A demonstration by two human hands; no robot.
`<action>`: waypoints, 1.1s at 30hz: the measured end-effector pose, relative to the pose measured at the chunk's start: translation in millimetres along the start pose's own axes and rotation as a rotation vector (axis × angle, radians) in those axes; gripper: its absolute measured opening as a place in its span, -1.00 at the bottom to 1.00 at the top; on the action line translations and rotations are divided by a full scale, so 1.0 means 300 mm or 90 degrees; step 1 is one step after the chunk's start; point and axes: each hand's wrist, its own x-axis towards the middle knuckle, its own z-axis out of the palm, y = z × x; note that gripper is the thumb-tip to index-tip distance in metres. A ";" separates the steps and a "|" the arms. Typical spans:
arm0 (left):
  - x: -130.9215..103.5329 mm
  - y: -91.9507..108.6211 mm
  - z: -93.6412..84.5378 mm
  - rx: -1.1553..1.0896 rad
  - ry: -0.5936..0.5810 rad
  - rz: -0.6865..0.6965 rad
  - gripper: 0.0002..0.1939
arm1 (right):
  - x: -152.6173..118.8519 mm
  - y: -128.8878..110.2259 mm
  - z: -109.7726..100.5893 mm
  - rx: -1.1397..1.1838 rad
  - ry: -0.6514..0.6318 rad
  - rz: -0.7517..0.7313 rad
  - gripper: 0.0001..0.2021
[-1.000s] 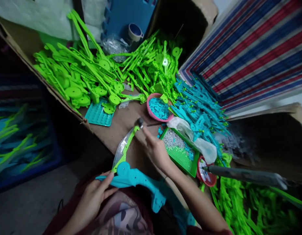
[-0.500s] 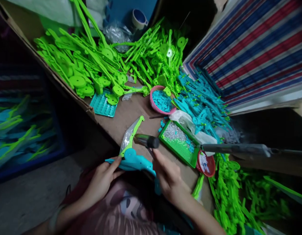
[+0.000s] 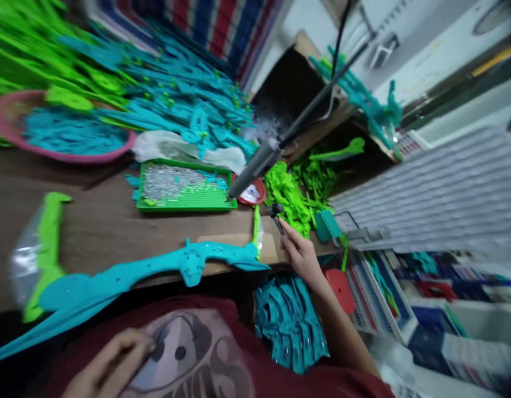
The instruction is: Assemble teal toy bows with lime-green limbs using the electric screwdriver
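Note:
My right hand [image 3: 299,254] grips a small hammer [image 3: 277,215] with a dark head, held above the table's edge at the right. A long turquoise plastic piece shaped like a bow [image 3: 147,270] lies along the front edge of the table. Green arms with clear sheet attached stand off both its ends, a left green arm [image 3: 48,237] and a right green arm [image 3: 256,229]. In front of my shirt, my left hand [image 3: 110,362] hangs apart from the piece, its fingers loosely bent and slightly blurred, with nothing visible in them.
A green tray [image 3: 189,205] holds small metal bits and turquoise bits. Beside it are a pink basket [image 3: 68,158] of turquoise parts and a small red basket [image 3: 260,190]. Turquoise parts [image 3: 184,83] are heaped behind. A grey rod [image 3: 255,168] slants over the table. Bagged turquoise parts [image 3: 291,323] sit by my lap.
The view has swung right. My left hand has let go of the turquoise piece and drawn back to my shirt. My right hand, still gripping the hammer, is now near the piece's right end.

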 end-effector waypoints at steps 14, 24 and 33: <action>0.243 0.111 0.585 0.992 -0.116 0.779 -0.54 | -0.213 0.179 0.107 0.041 0.067 0.052 -0.53; 0.245 0.100 0.573 0.988 -0.049 0.880 -0.52 | 0.102 0.336 0.066 -0.052 0.120 0.079 -0.51; 0.276 0.151 0.510 0.914 -0.071 0.979 -0.53 | 0.131 0.478 0.071 -0.524 0.010 0.081 -0.47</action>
